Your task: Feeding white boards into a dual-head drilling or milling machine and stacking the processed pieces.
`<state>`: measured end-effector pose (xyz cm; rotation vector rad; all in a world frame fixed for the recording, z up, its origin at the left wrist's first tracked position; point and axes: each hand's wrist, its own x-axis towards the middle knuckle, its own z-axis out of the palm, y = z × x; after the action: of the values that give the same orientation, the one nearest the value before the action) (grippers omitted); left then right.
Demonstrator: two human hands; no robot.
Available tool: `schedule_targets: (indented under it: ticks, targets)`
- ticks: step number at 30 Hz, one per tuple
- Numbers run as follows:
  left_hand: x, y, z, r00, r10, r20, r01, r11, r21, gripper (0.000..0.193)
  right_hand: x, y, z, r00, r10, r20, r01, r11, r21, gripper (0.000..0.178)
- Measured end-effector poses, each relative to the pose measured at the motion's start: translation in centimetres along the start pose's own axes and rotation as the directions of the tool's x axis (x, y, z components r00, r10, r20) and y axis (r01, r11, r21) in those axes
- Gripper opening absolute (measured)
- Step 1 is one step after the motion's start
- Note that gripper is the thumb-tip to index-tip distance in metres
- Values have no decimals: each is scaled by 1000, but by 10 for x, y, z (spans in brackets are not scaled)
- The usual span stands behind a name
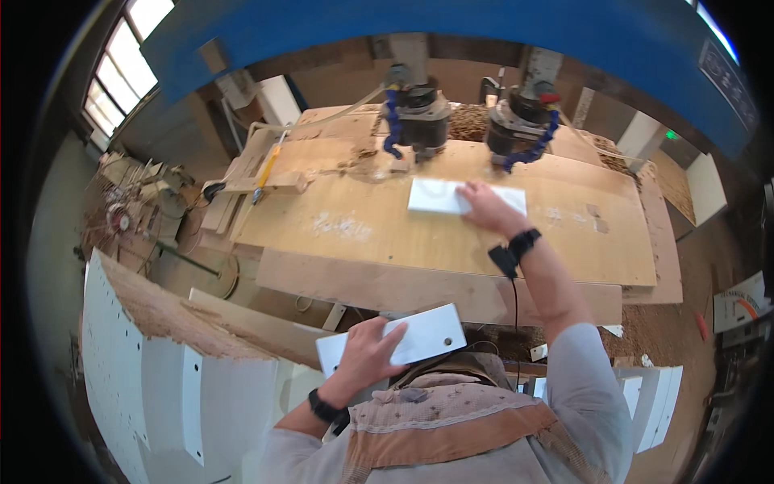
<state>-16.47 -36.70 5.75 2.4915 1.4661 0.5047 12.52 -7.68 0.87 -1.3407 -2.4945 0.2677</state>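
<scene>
My left hand (367, 353) grips a white rectangular board (429, 331) close to my body, thumb across its top face. A dark round hole shows near that board's right end. Farther out, my right hand (487, 207) is closed over the near edge of a second white board (434, 196). This one lies on the light wooden worktop (347, 194), just in front of two drill heads. The left drill head (423, 121) and the right drill head (516, 125) hang above the worktop, each with a blue jointed hose. My right fingertips are partly hard to make out.
A blue machine beam (339, 28) spans the far side. Wooden stop strips (266, 184) lie at the worktop's left, beside a yellow-handled tool (268, 171). White panels (165, 395) are stacked at my lower left, and more white pieces (657, 403) stand at my right. Shavings (469, 123) pile behind the drills.
</scene>
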Motion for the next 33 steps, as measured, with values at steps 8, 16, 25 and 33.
schedule_targets:
  ticks: [8,16,25,33]
  targets:
    - [-160,24,-122,748,-571,-338,638,759,128,78,103,55,26,995,-43,87,57,986,-157,44]
    - [-246,1,-201,402,-697,-594,901,415,123,72,26,-25,5,995,-98,-37,104,959,265,61]
    - [-273,-43,-191,384,-554,-738,923,252,291,55,-261,-41,-82,945,135,299,-325,248,913,15]
    - [-50,-36,-134,820,-290,-493,449,861,240,47,-581,6,153,215,848,485,-943,310,-125,71]
